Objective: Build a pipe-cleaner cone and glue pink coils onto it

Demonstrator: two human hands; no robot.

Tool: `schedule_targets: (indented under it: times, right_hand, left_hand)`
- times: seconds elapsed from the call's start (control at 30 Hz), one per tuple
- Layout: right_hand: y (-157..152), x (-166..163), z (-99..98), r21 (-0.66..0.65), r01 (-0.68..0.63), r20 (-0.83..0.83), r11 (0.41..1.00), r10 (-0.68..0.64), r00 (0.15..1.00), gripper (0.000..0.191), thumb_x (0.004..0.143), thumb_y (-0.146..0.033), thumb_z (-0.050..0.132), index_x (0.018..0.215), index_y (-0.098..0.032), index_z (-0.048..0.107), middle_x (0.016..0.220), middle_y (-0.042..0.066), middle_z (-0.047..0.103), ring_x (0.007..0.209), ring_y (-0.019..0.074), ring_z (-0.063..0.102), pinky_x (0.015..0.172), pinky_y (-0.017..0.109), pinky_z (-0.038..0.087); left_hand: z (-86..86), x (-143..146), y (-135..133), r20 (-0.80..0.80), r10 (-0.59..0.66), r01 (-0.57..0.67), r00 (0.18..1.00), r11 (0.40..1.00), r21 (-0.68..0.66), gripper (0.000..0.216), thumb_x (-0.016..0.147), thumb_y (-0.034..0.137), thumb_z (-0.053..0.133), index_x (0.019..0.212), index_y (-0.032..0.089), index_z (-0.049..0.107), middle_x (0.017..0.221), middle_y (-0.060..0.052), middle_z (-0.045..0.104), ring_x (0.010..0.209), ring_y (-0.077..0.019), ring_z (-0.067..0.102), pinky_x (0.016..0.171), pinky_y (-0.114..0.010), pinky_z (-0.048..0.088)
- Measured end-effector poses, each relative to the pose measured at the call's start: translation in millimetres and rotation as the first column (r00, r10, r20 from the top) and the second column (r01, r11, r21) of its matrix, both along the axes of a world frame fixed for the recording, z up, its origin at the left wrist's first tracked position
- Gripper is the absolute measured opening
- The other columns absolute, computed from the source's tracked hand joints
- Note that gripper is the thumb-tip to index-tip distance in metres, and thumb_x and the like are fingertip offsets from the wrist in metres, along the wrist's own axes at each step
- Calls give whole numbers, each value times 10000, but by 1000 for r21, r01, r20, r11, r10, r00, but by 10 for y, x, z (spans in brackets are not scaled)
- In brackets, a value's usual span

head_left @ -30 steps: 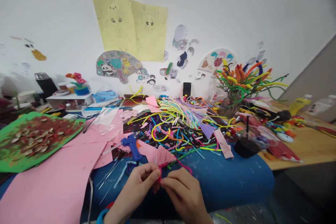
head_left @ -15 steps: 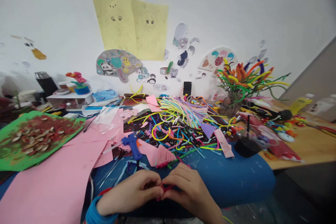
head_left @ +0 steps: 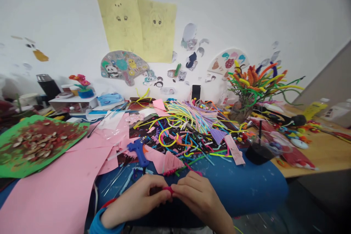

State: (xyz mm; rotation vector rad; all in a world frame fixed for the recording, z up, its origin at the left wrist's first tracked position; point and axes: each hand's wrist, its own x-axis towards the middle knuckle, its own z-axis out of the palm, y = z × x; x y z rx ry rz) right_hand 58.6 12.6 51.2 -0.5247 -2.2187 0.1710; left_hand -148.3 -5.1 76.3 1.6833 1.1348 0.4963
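Observation:
Near the front edge of the blue mat, my left hand point(head_left: 152, 194) and my right hand point(head_left: 196, 192) meet fingertip to fingertip. Both pinch a small magenta pipe cleaner point(head_left: 168, 189), coiled or bent between them; most of it is hidden by the fingers. Past my right knuckles a magenta strand point(head_left: 197, 173) shows, and whether it belongs to the same piece I cannot tell. Just beyond the hands lies a pink pleated fan-shaped piece point(head_left: 172, 162) with a magenta fuzzy edge. A blue glue gun point(head_left: 140, 152) rests to its left.
Loose pipe cleaners point(head_left: 189, 115) heap up behind. Pink sheets point(head_left: 63, 190) and a green sheet with dried slices point(head_left: 16, 164) spread leftward. At right stand a black cup point(head_left: 259, 153) and a vase point(head_left: 239, 111) of pipe-cleaner flowers. The blue mat point(head_left: 241, 186) curls over the front edge.
Both hands stay together in nearly the same place. The fingers have shifted on the magenta pipe cleaner, and more of it shows as a compact bit between the fingertips.

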Motion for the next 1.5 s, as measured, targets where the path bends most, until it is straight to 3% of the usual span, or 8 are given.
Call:
schedule_targets:
  times: [0.17, 0.53, 0.7, 0.77, 0.87, 1.07, 1.3, 1.5]
  right_hand:
    - [4, -17, -70, -133, 62, -106, 989, -76, 991, 119, 944, -277, 616, 924, -187, 692, 778, 11, 723, 696, 140, 640, 670, 268, 485]
    - [-41, -64, -14, -398, 97, -113, 912, -154, 982, 183, 912, -288, 651, 760, -204, 707, 690, -12, 684, 665, 128, 615, 618, 226, 444]
    - [-41, -63, -3, -453, 94, -60, 887, -136, 989, 175, 912, -247, 633, 750, -202, 679, 704, -11, 663, 684, 136, 600, 622, 235, 426]
    - [-34, -46, -1, -454, 98, -38, 886, -130, 991, 168, 917, -248, 631, 758, -209, 671, 713, -17, 659, 693, 137, 596, 629, 237, 423]
    - [-27, 3, 21, -458, 96, 9, 884, -103, 995, 136, 921, -219, 622, 789, -215, 652, 750, -21, 659, 736, 143, 597, 681, 247, 435]
    - [-14, 104, 61, -418, 41, 52, 907, -21, 998, 42, 905, -179, 639, 901, -219, 651, 861, -3, 667, 840, 155, 607, 790, 280, 476]
    - [5, 59, 43, -311, 0, -45, 950, -15, 999, 107, 946, -255, 603, 870, -224, 672, 826, 2, 669, 805, 144, 617, 732, 269, 500]
    - [-51, -38, -22, -186, 124, -196, 975, -160, 967, 42, 915, -184, 634, 883, -202, 655, 805, 16, 654, 769, 149, 609, 704, 258, 496]
  left_hand:
    - [-64, 7, -1, 20, 71, -72, 997, 995, 62, 342, 930, 395, 477, 797, 152, 677, 751, -20, 628, 637, -142, 568, 589, -227, 416]
    - [-163, 27, -6, -35, 111, -100, 993, 966, 238, 330, 877, 419, 593, 694, 165, 699, 688, -8, 610, 668, -149, 517, 620, -238, 364]
    - [-146, 42, -8, -32, 92, -86, 995, 983, 160, 250, 856, 388, 609, 848, 178, 746, 754, -17, 655, 664, -150, 523, 597, -234, 363]
    - [-152, 56, 18, 8, 129, -129, 992, 985, 111, 250, 848, 380, 609, 894, 178, 749, 776, -23, 670, 659, -152, 545, 595, -234, 380]
    - [-188, 74, 74, 94, 165, -166, 982, 986, 4, 238, 827, 366, 622, 801, 159, 736, 659, 2, 615, 584, -135, 532, 560, -229, 384]
    - [-269, 90, 123, 311, 139, -64, 940, 969, -238, 230, 764, 372, 698, 758, 142, 702, 602, 28, 588, 505, -98, 519, 542, -222, 413]
    - [-285, 105, 111, 401, 108, 35, 910, 943, -332, 196, 695, 331, 730, 699, 150, 656, 621, -4, 653, 484, -108, 558, 518, -230, 435]
    - [-324, 224, 72, 501, 273, -132, 821, 945, -298, 138, 700, 286, 667, 711, 154, 631, 581, 25, 592, 538, -108, 526, 578, -235, 411]
